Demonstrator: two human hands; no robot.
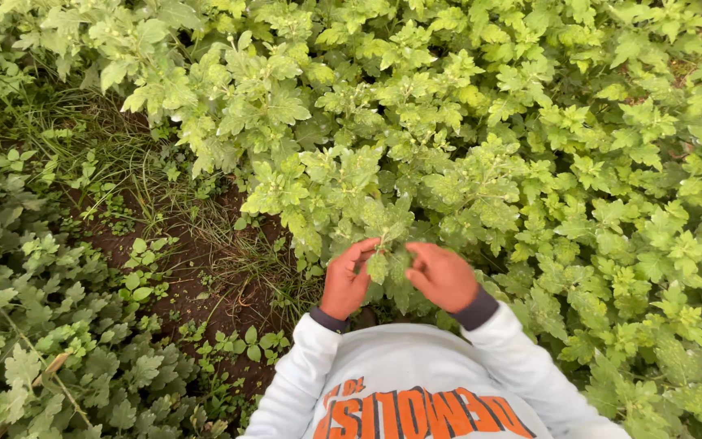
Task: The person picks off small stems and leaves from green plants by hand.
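While both hands work one leafy shoot, it stays rooted in the bed.
Left hand (346, 280) curls narrowly around a lobed green leaf (378, 266) beside the right hand (442, 276), whose fingers pinch the same sprig (396, 244), apparently steadying it, near the soil path (197, 284).

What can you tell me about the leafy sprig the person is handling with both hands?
The sprig is a soft green shoot tip with lobed, toothed leaves, growing from a dense bushy plant. It hangs between the left hand and right hand, whose fingertips pinch its leaves from both sides. It looks fresh and seems attached.
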